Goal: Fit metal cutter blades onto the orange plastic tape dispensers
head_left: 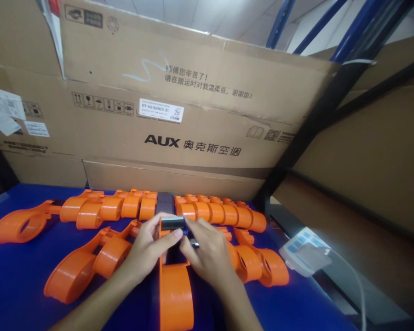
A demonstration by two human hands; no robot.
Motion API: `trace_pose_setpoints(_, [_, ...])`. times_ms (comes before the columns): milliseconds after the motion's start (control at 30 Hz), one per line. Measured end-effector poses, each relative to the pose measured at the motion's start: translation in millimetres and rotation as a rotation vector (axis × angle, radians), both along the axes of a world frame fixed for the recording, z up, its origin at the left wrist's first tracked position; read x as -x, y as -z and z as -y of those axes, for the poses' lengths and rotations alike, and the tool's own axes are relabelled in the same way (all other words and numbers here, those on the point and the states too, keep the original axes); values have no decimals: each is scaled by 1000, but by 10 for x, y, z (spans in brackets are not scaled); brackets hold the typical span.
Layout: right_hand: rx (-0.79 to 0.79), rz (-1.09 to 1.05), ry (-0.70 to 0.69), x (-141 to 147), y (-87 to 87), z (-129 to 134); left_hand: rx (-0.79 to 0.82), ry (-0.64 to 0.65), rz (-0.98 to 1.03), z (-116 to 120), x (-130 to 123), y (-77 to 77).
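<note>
An orange plastic holder [176, 296] with a wide ring at its lower end is upright in front of me. My left hand [154, 243] grips its upper end, thumb over the front. At the top of the holder sits a dark rectangular piece [172, 224] with a pale upper edge. My right hand [209, 250] is closed at the right side of that piece, fingertips touching it. A small blue bit and a shiny silver bit [194, 242] show between the right fingers; I cannot tell what they belong to.
Rows of similar orange holders [113, 253] lie left and right on the blue tabletop [17, 280]. A dark strip [164, 203] lies between the back rows. Behind stands a large cardboard box [200, 128]. A white power strip [305, 253] with a cable is at the right edge, near a dark rack post [296, 133].
</note>
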State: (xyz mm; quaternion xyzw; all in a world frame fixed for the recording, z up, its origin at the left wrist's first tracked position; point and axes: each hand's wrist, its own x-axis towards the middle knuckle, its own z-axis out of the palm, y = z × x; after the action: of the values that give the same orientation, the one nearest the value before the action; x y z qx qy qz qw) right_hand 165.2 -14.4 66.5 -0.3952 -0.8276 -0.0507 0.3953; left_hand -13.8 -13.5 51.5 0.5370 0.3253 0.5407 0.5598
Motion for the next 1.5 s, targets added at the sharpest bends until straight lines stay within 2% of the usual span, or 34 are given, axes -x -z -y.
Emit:
trace_pose_setpoints(233, [0,-28,-48,-2,47,-26,15,-23,49,-16,23,-4])
trace_pose_setpoints(433, [-17,44,-53,-32,-9,-25,182,-58,222,0,-3,-15])
trace_pose_setpoints(567, [-47,82,-13,-3,-15,-12,223,-35,244,-14,-15,1])
trace_pose_setpoints(800, [-180,120,104,87,43,25,185,-52,231,6,-38,-18])
trace_pose_setpoints(1033, [-263,116,89,82,126,22,160,-24,206,30,-40,-16])
trace_pose_setpoints(1133, [-250,122,74,72,127,13,159,-27,202,18,-27,-13])
trace_pose_setpoints(1267, [-192,105,31,39,40,25,151,-43,197,14,-7,-19])
trace_pose_setpoints(1500, [-129,43,-10,-35,-69,37,28,-50,36,35,-17,44])
